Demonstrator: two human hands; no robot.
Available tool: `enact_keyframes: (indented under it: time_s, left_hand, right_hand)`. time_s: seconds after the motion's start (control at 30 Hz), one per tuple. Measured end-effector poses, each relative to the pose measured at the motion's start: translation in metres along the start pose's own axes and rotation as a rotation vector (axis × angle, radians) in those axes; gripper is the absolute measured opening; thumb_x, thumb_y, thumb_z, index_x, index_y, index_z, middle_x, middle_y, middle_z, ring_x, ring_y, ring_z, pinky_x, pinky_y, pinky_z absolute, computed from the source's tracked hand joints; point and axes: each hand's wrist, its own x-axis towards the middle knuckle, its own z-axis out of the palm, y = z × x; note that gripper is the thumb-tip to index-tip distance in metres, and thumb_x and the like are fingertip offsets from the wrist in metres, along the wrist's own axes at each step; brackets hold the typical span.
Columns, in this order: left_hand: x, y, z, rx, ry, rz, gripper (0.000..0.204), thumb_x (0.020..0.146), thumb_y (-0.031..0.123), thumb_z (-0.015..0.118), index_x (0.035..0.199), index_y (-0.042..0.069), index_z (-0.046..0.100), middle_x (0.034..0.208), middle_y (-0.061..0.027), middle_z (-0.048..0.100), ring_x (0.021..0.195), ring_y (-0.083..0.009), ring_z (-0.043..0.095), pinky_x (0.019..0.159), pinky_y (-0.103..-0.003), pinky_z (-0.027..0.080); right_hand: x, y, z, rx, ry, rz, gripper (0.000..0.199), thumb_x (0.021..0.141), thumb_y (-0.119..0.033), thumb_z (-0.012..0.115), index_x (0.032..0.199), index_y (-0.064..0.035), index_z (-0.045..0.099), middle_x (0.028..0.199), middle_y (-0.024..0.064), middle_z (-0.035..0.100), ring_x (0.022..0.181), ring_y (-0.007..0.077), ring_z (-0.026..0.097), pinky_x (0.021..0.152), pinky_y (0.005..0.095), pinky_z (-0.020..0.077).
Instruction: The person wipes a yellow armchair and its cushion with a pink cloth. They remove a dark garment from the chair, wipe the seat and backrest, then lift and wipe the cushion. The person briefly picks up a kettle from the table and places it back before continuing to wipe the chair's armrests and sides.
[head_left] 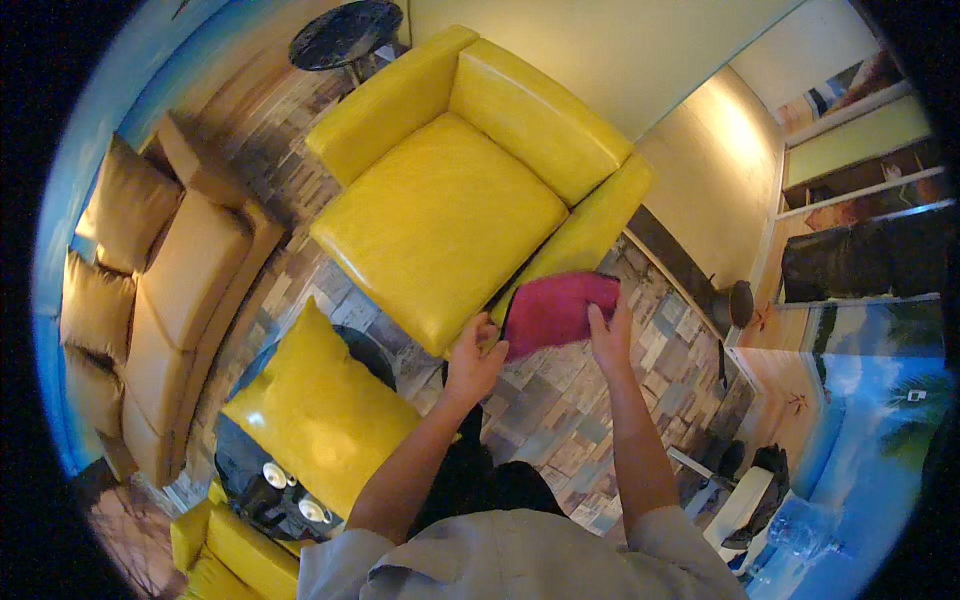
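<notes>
A magenta cloth (560, 312) with a dark edge is stretched between my two hands, just over the near right arm of a yellow armchair (440, 215). My left hand (474, 362) pinches the cloth's left side, fingers curled. At its right side, my right hand (610, 330) grips the cloth with the thumb on top; the other fingers are partly hidden behind it. Whether the cloth touches the chair arm I cannot tell. Left of my left forearm, a yellow cushion (325, 410) lies on a dark round table (235, 450).
Two white cups (312, 511) stand on that table. A tan sofa (190, 320) with several cushions runs along the left wall; another yellow armchair (235, 555) is at lower left. A small black side table (345, 35) stands behind the chair, a dark pot (735, 303) to the right.
</notes>
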Motion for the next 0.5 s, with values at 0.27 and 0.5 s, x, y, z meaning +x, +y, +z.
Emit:
enact_keyframes:
  time_s: [0.27,0.5]
  left_hand:
    - [-0.037,-0.119,-0.047,0.158,-0.308,-0.433,0.038,0.093,0.023,0.072,0.122,-0.002,0.068,0.105,-0.0165,0.075,0.096,-0.0263,0.071,0.085,-0.038,0.056]
    - [-0.040,-0.107,-0.073,0.263,-0.265,-0.635,0.040,0.094,0.023,0.070,0.122,-0.004,0.069,0.111,-0.0203,0.074,0.101,-0.0290,0.072,0.090,-0.040,0.056]
  right_hand:
    - [0.035,0.031,0.135,-0.803,0.017,0.087,0.084,0.097,-0.046,0.061,0.164,-0.0089,0.025,0.168,0.0278,0.013,0.153,0.0540,0.013,0.120,0.0673,0.0195]
    - [0.145,0.063,0.103,-0.746,0.180,0.040,0.085,0.095,-0.046,0.063,0.162,-0.0061,0.029,0.167,0.0309,0.016,0.151,0.0573,0.015,0.119,0.0685,0.0237]
